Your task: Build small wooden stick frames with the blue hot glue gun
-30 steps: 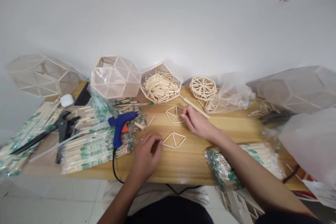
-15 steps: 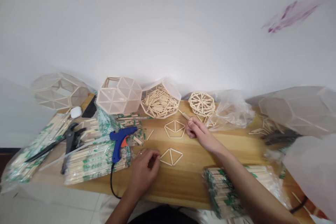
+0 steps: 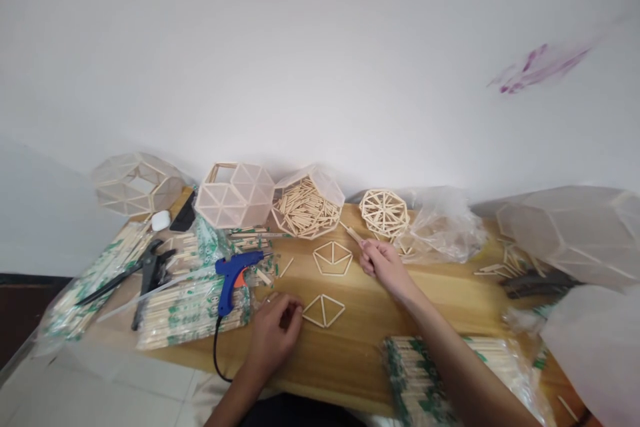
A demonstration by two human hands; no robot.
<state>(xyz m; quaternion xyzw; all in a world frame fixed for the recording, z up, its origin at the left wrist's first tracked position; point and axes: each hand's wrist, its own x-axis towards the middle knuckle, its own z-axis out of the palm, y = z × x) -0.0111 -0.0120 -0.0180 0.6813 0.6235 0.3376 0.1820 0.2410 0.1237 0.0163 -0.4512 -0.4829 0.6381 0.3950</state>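
My left hand (image 3: pixel 274 333) rests on the table with curled fingers, its fingertips at the left corner of a diamond-shaped stick frame (image 3: pixel 324 311) that has a crossbar. Closed around a slim, pale stick-like tool (image 3: pixel 354 235) is my right hand (image 3: pixel 384 265); the tool's thin tip points up and left, above the table. Between the hands, farther back, lies a five-sided stick frame (image 3: pixel 333 270) with inner sticks. A single loose stick (image 3: pixel 287 267) lies left of it. The blue glue gun (image 3: pixel 234 275) lies on bagged sticks beside my left hand.
Along the wall stand paper-covered stick polyhedra (image 3: pixel 235 195), one open and full of short sticks (image 3: pixel 306 208), and a bare stick ball (image 3: pixel 384 211). Black cutters (image 3: pixel 150 267) lie left, a crumpled plastic bag (image 3: pixel 445 227) back right. Bagged sticks (image 3: pixel 415 373) lie under my right forearm.
The view has tilted and shifted slightly, so the scene sits lower. My right hand keeps its grip on the tool near the five-sided frame. My left hand stays at the diamond frame.
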